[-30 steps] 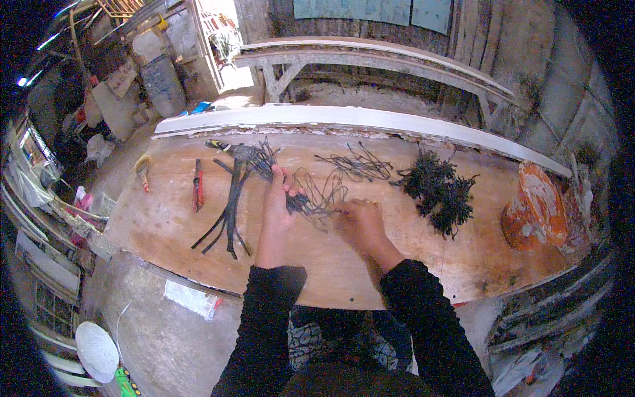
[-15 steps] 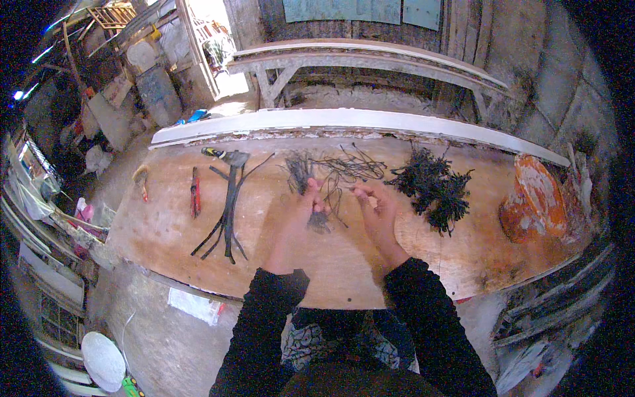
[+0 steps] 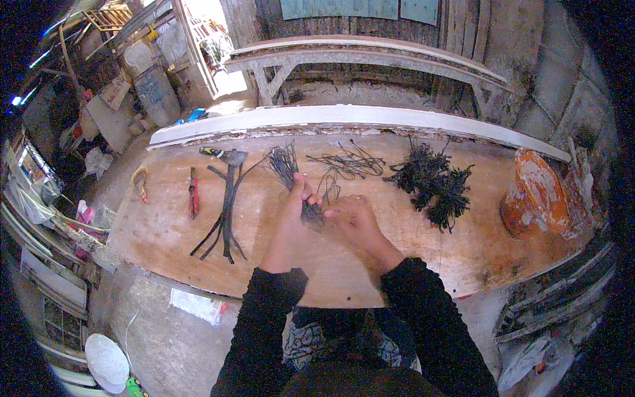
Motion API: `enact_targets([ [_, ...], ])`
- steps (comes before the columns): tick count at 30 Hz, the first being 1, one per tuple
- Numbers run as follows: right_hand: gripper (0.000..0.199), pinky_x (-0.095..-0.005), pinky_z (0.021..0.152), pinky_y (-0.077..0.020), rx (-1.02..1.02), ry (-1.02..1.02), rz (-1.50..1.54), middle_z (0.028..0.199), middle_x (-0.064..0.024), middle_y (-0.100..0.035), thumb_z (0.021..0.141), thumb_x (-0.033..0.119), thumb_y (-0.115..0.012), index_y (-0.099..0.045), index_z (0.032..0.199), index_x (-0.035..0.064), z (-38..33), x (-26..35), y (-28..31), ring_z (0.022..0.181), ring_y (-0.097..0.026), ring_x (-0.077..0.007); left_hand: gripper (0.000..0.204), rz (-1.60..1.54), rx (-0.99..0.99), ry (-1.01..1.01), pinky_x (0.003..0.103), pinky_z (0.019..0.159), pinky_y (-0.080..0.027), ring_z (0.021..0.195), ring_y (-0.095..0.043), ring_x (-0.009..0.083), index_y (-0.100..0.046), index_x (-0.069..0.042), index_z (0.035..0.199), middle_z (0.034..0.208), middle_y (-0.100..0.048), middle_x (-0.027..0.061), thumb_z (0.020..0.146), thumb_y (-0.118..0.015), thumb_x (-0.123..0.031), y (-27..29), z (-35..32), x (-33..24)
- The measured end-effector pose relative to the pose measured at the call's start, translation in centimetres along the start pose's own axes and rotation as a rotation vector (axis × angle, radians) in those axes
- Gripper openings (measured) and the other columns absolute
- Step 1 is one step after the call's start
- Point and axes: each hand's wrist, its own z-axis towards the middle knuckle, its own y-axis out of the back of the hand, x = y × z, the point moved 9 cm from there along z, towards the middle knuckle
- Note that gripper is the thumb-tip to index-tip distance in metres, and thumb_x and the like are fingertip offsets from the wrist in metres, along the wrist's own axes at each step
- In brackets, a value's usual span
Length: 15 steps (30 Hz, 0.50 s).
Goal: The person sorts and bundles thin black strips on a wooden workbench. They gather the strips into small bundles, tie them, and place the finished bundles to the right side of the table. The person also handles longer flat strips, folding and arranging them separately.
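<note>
My left hand (image 3: 299,196) is closed round a bundle of thin dark cords (image 3: 283,164) above the middle of the table. The cords fan out beyond the fist, and a shorter tuft hangs below it. Close against that lower tuft, my right hand (image 3: 357,220) has its fingers curled together; what they pinch is too small to make out. Loose dark cords (image 3: 350,161) lie in a tangle just beyond my hands. To the right sits a heap of bunched black cords (image 3: 430,182). Long black strips (image 3: 229,205) lie on the left.
The wooden tabletop (image 3: 165,245) also holds red-handled pliers or cutters (image 3: 193,195), a brush (image 3: 141,184), a yellow-and-black tool (image 3: 211,152) and a plaster-smeared orange bucket (image 3: 529,192). A white beam (image 3: 357,118) runs along the far edge. Behind stands a long bench (image 3: 370,56).
My right hand has moved left and down to the bundle, its fingers now curled in. The left hand still holds the cords, shifted slightly left.
</note>
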Motion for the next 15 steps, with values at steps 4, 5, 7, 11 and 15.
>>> enact_targets([
  [4, 0.014, -0.0342, 0.064, -0.04, -0.014, -0.298, -0.104, 0.074, -0.0084, -0.058, 0.07, 0.016, -0.059, -0.062, 0.082, 0.0096, -0.2, -2.7, 0.1, 0.069, -0.055, -0.0243, 0.039, 0.033, 0.054, -0.079, 0.021, 0.045, -0.034, 0.044, -0.032, 0.0055, -0.041, -0.014, 0.075, 0.051, -0.029, -0.0061, 0.075, -0.047, -0.052, 0.5, 0.1, -2.0],
  [5, 0.015, -0.034, 0.063, -0.041, -0.016, -0.278, -0.225, 0.074, -0.0091, -0.058, 0.069, 0.016, -0.06, -0.062, 0.082, 0.0095, -0.2, -2.0, 0.3, 0.068, -0.055, -0.0247, 0.041, 0.049, 0.057, -0.109, 0.021, 0.045, -0.033, 0.043, -0.03, 0.0054, -0.04, -0.014, 0.076, 0.051, -0.027, -0.006, 0.074, -0.046, -0.055, 0.8, 0.2, -2.5],
  [7, 0.017, -0.0337, 0.06, -0.0424, 0.004, -0.261, -0.34, 0.073, -0.0102, -0.058, 0.067, 0.016, -0.06, -0.062, 0.082, 0.0093, -0.6, -2.3, -0.1, 0.066, -0.056, -0.0254, 0.044, 0.013, 0.036, -0.133, 0.021, 0.045, -0.033, 0.043, -0.03, 0.0054, -0.04, -0.013, 0.076, 0.051, -0.026, -0.0061, 0.074, -0.045, -0.056, 1.2, 0.4, -2.7],
  [11, 0.019, -0.0335, 0.058, -0.0435, 0.074, -0.277, -0.262, 0.071, -0.0118, -0.057, 0.065, 0.015, -0.059, -0.061, 0.083, 0.0085, -1.2, -4.7, -1.9, 0.064, -0.056, -0.0258, 0.046, -0.02, 0.025, -0.151, 0.021, 0.045, -0.032, 0.042, -0.029, 0.0057, -0.04, -0.012, 0.077, 0.051, -0.026, -0.0059, 0.073, -0.044, -0.058, 1.6, 0.5, -3.0],
  [15, 0.02, -0.0327, 0.056, -0.0436, 0.008, -0.352, -0.243, 0.068, -0.0107, -0.055, 0.064, 0.01, -0.058, -0.059, 0.084, 0.0065, -0.9, -4.4, -0.2, 0.061, -0.055, -0.0222, 0.042, 0.087, -0.025, -0.131, 0.022, 0.045, -0.034, 0.043, -0.03, 0.0058, -0.04, -0.011, 0.077, 0.051, -0.026, -0.0058, 0.077, -0.044, -0.054, 1.4, 0.1, -3.3],
])
